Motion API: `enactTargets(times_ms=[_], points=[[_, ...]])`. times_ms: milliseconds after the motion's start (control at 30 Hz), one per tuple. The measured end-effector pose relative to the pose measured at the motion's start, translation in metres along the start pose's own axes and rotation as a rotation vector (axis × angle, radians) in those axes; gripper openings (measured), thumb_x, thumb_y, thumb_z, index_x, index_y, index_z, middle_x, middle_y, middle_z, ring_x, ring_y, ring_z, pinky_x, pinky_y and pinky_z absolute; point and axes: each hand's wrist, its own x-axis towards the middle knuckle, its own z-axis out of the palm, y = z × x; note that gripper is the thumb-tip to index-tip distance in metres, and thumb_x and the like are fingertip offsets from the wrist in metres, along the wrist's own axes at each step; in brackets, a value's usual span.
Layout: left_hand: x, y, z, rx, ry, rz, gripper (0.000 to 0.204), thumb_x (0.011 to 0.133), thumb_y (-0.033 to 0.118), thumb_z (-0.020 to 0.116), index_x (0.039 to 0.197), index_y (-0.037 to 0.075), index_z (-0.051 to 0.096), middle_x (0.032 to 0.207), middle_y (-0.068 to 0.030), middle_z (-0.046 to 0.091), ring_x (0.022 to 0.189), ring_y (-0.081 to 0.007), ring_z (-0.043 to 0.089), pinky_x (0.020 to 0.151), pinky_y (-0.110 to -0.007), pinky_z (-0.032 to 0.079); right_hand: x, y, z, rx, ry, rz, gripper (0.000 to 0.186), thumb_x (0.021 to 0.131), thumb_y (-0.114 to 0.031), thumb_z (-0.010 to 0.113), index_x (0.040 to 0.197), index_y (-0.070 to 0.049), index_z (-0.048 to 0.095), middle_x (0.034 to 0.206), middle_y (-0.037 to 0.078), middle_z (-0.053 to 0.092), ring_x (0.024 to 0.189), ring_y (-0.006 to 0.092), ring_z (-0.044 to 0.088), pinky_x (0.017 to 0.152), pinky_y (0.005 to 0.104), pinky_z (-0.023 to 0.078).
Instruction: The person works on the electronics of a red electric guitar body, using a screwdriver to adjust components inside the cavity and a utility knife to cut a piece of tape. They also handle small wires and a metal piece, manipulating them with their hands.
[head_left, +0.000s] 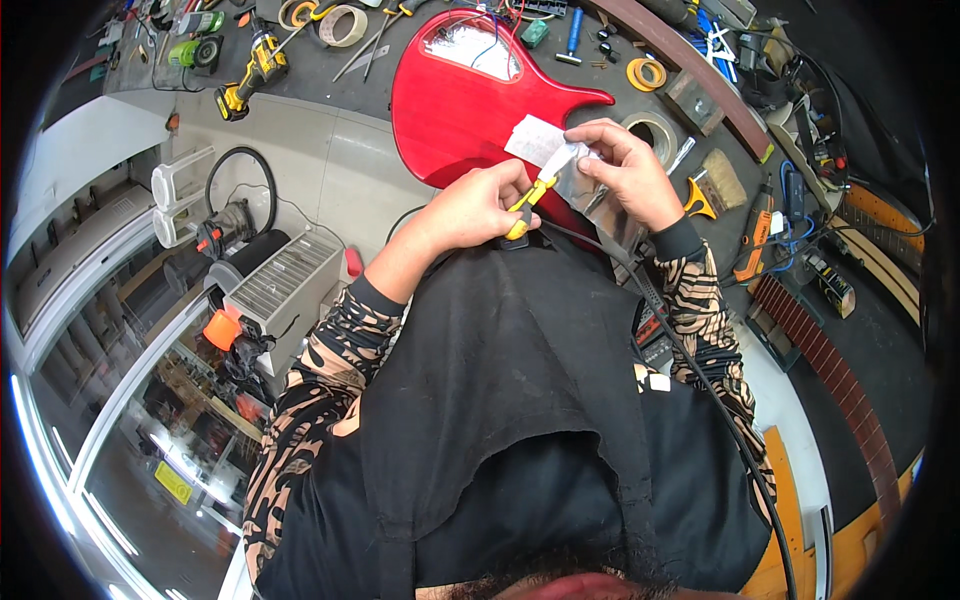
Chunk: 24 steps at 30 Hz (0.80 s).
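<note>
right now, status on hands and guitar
Left hand gripping yellow tool; right hand pinching silvery packet. Red guitar body just beyond. Black cable alongside right sleeve.

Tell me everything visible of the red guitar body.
The red guitar body looks like glossy wood, with a slim horn pointing right. It lies partly on the dark workbench, its near part overhanging the edge. A far-side cavity looks crinkled and silvery-white inside, with red and blue wires over it. The left hand and a pale slip hide part; contact is unclear.
</note>
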Motion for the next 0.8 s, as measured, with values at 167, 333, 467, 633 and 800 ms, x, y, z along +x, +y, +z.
enactTargets(times_ms=[167, 333, 467, 633, 800], points=[[0.0003, 0.0012, -0.0017, -0.009, -0.015, -0.027, 0.036, 0.092, 0.016, 0.093, 0.106, 0.003, 0.061, 0.078, 0.0024, 0.065, 0.072, -0.0035, 0.056, 0.066, -0.027, 0.045, 0.0011, 0.0021, -0.0007, -0.045, 0.0, -0.021, 0.039, 0.095, 0.001, 0.07, 0.134, -0.002, 0.076, 0.128, 0.003, 0.067, 0.11, 0.0122, 0.064, 0.102, 0.0295, 0.051], [0.0038, -0.0053, -0.001, -0.013, -0.018, -0.015, 0.035, 0.093, 0.012, 0.092, 0.107, 0.003, 0.061, 0.078, 0.0032, 0.064, 0.073, -0.0029, 0.056, 0.066, -0.026, 0.045, 0.002, -0.0004, -0.0009, -0.066, 0.003, -0.019, 0.04, 0.094, 0.001, 0.071, 0.134, -0.002, 0.076, 0.128, 0.003, 0.068, 0.112, 0.0131, 0.065, 0.102, 0.0307, 0.052], [0.0048, -0.0034, -0.0025, -0.027, -0.027, -0.02, 0.036, 0.093, 0.013, 0.093, 0.107, 0.003, 0.061, 0.079, 0.0029, 0.065, 0.074, -0.0029, 0.059, 0.066, -0.025, 0.046, 0.0014, -0.0009, -0.0021, -0.077, 0.003, -0.019, 0.04, 0.094, 0.0, 0.071, 0.134, -0.002, 0.076, 0.128, 0.004, 0.068, 0.112, 0.0137, 0.066, 0.102, 0.0314, 0.053], [0.0059, -0.001, -0.0029, -0.024, -0.022, -0.005, 0.037, 0.092, 0.015, 0.093, 0.106, 0.003, 0.061, 0.08, 0.0026, 0.066, 0.074, -0.003, 0.06, 0.067, -0.025, 0.047, 0.0013, -0.0009, -0.0032, -0.077, 0.001, -0.021, 0.041, 0.094, 0.001, 0.071, 0.134, -0.002, 0.076, 0.128, 0.004, 0.068, 0.11, 0.0137, 0.066, 0.101, 0.0311, 0.053], [0.0063, -0.001, -0.0039, -0.022, -0.029, -0.019, 0.038, 0.091, 0.016, 0.094, 0.106, 0.003, 0.062, 0.08, 0.0026, 0.066, 0.074, -0.0032, 0.059, 0.067, -0.025, 0.047, 0.0019, -0.0004, -0.0046, -0.093, -0.002, -0.016, 0.041, 0.093, 0.001, 0.071, 0.134, -0.002, 0.076, 0.127, 0.004, 0.068, 0.108, 0.0134, 0.066, 0.099, 0.0305, 0.054]])
